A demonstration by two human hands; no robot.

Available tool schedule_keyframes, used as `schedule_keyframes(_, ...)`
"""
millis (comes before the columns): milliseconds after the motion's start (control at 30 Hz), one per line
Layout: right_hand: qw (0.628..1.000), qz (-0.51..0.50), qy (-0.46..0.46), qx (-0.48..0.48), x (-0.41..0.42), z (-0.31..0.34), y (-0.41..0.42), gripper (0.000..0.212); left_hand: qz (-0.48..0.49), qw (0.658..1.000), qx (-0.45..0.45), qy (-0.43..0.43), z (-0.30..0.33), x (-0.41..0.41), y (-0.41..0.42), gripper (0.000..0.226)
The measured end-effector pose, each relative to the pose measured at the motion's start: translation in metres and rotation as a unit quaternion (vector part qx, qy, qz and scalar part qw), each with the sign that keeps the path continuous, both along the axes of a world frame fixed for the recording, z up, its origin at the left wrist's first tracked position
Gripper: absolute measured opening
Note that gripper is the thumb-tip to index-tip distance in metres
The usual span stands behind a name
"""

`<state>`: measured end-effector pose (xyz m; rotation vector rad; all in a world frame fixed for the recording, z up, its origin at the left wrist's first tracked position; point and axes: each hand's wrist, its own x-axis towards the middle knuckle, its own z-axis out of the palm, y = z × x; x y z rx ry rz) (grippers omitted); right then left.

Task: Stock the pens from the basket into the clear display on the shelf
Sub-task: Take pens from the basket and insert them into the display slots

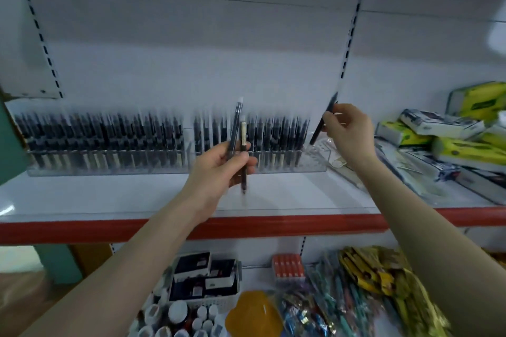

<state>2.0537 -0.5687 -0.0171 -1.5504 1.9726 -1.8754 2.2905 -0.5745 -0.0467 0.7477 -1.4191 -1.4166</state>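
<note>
A long clear display (315,165) stands at the back of the white shelf (109,200), packed with several upright dark pens; its right end holds bare slots. My left hand (219,167) grips two dark pens (237,131) upright in front of the display's middle. My right hand (347,128) pinches one dark pen (324,123), tilted, with its lower tip just above the bare slots at the display's right end. The frame is blurred. No basket of pens shows plainly.
Yellow and white boxed packs (451,131) pile up on the shelf's right. Below the red shelf edge (273,223) lie a white basket of dark boxes (205,279), small bottles (178,312), an orange pack (289,265), an amber object (252,314) and bagged coloured pens (356,295).
</note>
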Motion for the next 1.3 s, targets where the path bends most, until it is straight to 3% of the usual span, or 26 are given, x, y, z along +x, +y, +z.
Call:
schedule_keyframes(167,1.0,-0.007,-0.008,0.008,-0.017,0.002,-0.022,0.021,-0.025,1.0,-0.002,0.008,0.009,-0.017,-0.007,0.021)
schedule_keyframes(333,0.998,0.027,0.001,0.054,-0.019,0.0,-0.035,0.019,-0.045,0.999,-0.025,0.008,0.011,-0.026,-0.012,0.067)
schedule_keyframes(400,0.997,0.036,-0.001,0.067,-0.019,0.002,-0.038,0.019,-0.042,0.999,-0.032,0.004,0.01,-0.028,-0.013,0.074)
schedule_keyframes(933,0.978,0.026,0.085,0.189,-0.025,-0.018,-0.048,0.015,0.018,0.997,-0.078,-0.02,0.001,-0.029,-0.02,0.049)
schedule_keyframes(1067,0.976,0.033,0.059,0.209,-0.025,-0.018,-0.048,0.023,0.041,0.996,-0.08,-0.001,0.003,-0.028,-0.02,0.04)
schedule_keyframes(1133,0.981,0.017,0.057,0.187,-0.02,-0.017,-0.04,0.032,0.059,0.995,-0.081,0.013,0.006,-0.027,-0.019,0.033)
schedule_keyframes(1200,0.993,0.01,0.044,0.108,-0.01,-0.017,-0.024,0.022,0.076,0.993,-0.088,0.024,0.007,-0.025,-0.02,0.027)
schedule_keyframes(1300,0.992,0.094,0.039,0.07,0.015,-0.018,0.004,0.015,0.093,0.989,-0.11,0.02,0.007,-0.024,-0.019,0.025)
